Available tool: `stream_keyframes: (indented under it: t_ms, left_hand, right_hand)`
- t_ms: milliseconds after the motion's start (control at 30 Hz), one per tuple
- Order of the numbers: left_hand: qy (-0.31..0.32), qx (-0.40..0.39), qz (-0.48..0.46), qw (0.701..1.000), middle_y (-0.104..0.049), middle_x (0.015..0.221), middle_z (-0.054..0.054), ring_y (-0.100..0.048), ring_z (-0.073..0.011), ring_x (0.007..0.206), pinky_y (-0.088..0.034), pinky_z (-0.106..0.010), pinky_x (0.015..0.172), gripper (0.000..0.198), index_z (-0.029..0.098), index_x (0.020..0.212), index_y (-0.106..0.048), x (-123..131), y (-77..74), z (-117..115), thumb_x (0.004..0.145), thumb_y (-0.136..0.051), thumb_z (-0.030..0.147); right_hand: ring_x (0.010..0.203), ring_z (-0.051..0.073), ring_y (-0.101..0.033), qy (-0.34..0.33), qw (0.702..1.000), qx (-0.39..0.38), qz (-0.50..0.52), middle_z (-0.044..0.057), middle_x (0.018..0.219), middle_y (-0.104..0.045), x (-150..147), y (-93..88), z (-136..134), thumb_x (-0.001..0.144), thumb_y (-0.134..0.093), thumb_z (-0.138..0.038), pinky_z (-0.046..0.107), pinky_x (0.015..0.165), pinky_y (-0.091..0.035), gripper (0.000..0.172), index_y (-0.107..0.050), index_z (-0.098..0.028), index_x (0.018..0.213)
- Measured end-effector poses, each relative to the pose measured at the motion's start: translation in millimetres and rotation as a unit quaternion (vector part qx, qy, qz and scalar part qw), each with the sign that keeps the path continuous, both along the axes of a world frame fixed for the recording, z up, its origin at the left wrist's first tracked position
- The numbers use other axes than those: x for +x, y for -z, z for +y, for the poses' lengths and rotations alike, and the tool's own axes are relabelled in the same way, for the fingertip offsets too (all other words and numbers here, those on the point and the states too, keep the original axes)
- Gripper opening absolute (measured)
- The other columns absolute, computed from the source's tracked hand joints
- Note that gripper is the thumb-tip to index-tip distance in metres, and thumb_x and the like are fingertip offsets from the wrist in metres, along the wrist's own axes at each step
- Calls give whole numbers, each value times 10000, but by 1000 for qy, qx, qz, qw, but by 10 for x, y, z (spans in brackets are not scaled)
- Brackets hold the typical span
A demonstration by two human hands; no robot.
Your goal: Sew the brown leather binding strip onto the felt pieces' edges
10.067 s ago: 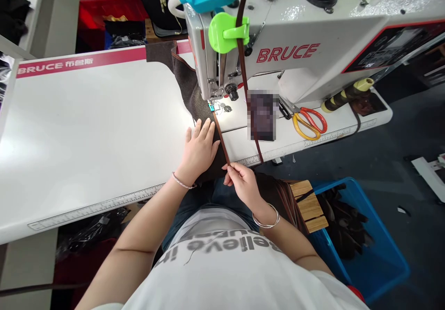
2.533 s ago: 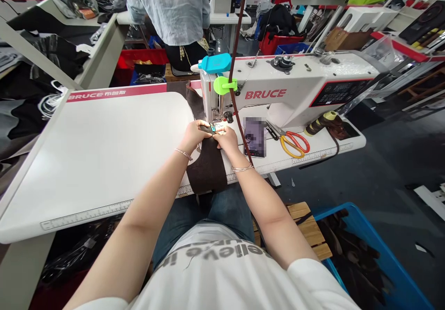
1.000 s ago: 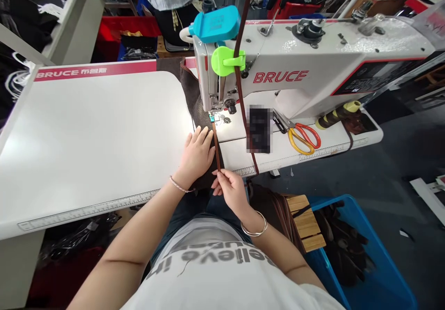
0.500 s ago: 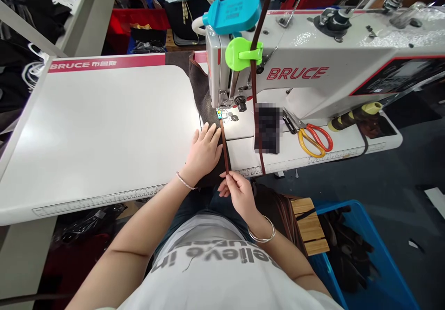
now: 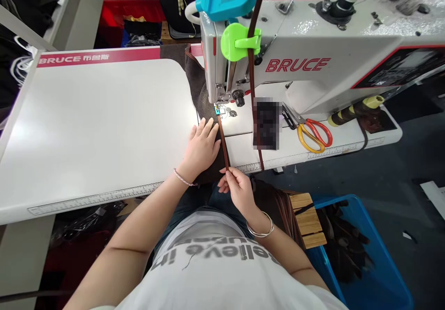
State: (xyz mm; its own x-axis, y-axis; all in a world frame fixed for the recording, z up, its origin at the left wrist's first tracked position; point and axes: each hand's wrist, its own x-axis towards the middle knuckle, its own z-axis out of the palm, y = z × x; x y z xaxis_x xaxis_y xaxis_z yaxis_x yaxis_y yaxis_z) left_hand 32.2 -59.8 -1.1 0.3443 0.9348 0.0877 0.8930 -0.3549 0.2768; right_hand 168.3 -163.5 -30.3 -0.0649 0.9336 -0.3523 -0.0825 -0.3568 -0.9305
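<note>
My left hand (image 5: 202, 147) lies flat with fingers spread on a dark brown fabric piece (image 5: 213, 164), just below the needle area of a white sewing machine (image 5: 295, 46). Between thumb and fingers, my right hand (image 5: 238, 187) pinches a thin reddish-brown strip (image 5: 223, 145) at the table's front edge. That strip runs up along the fabric's right side to a small blue guide (image 5: 217, 110) at the presser foot. Another brown strip (image 5: 251, 69) hangs over the machine head, past a green clip (image 5: 239, 42).
Orange-and-red-handled scissors (image 5: 314, 134), a pixelated dark object (image 5: 267, 123) and a thread cone (image 5: 356, 110) lie right on the white table (image 5: 104, 129). Below right are a wooden stool (image 5: 309, 219) and a blue bin (image 5: 378, 245) of dark pieces.
The whole view has shifted slightly, with the machine and table higher and a little left. Both hands keep nearly the same pose and hold.
</note>
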Motion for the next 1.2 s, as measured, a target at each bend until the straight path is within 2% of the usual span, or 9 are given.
stream_keyframes:
  t_ms: [467,1200]
  left_hand:
    - [1,-24,18,1000,-322,1587,-135,-220,-366,1489,-243,-564,1189,504,92,1450,-402,13,-25,33,985,-338,276]
    - [6,-8,8,1000,-409,1538,-130,-280,-355,1468,-283,-547,1170,443,134,1395,-469,-26,-30,77,1002,-368,313]
  right_hand:
    - [496,75,-600,4,1000,5,3,5,640,-629,-23,-20,31,897,-487,-554,156,483,-443,434,-607,-146,978]
    - [488,80,-610,26,1000,1,0,1,640,-632,16,-16,45,900,-487,-571,151,471,-447,442,-601,-150,975]
